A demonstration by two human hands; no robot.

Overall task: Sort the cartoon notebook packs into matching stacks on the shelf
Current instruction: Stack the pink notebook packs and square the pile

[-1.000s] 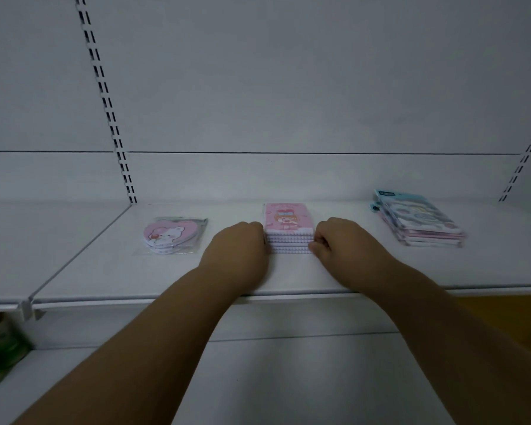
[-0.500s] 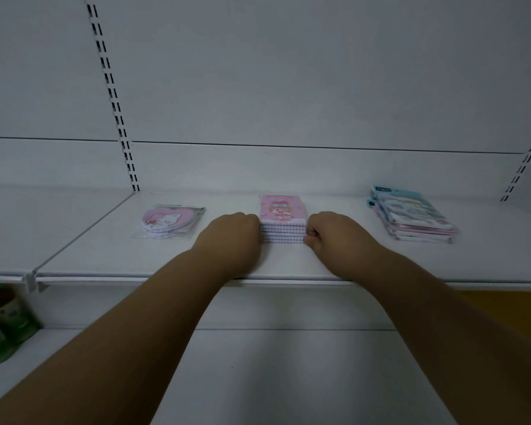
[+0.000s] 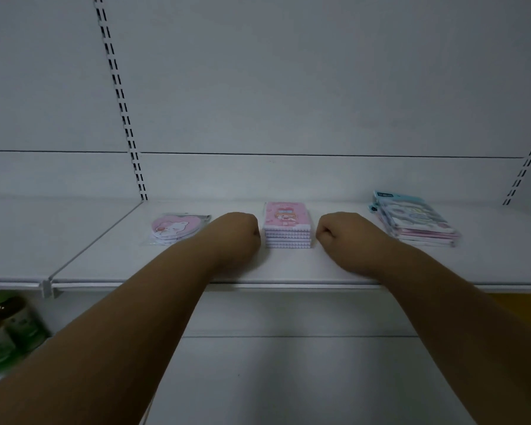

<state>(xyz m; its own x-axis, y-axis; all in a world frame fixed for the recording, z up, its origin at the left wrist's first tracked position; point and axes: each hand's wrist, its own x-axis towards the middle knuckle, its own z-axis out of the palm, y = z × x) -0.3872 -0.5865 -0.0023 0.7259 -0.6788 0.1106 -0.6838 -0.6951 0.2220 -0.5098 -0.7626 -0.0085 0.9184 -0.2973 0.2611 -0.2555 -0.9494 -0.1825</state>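
Note:
A neat stack of pink spiral notebook packs [image 3: 287, 225] with a cartoon girl on top stands in the middle of the white shelf [image 3: 288, 268]. My left hand [image 3: 236, 233] rests as a fist just left of the stack, a narrow gap apart. My right hand [image 3: 342, 231] is a fist to the right, a little off the stack. Neither hand holds anything. A small pile of pink heart-shaped bear packs [image 3: 177, 229] lies to the left. A fanned stack of blue and pink packs [image 3: 417, 220] lies to the right.
Slotted uprights [image 3: 126, 124] run up the white back panel. The shelf's front edge crosses under both forearms. Green bottles [image 3: 3, 332] stand on a lower shelf at the bottom left. A yellow surface [image 3: 515, 305] shows below the shelf at right.
Both hands were pressed against the sides of the pink stack. Now they have come off it, the right one farther, and the stack stands free.

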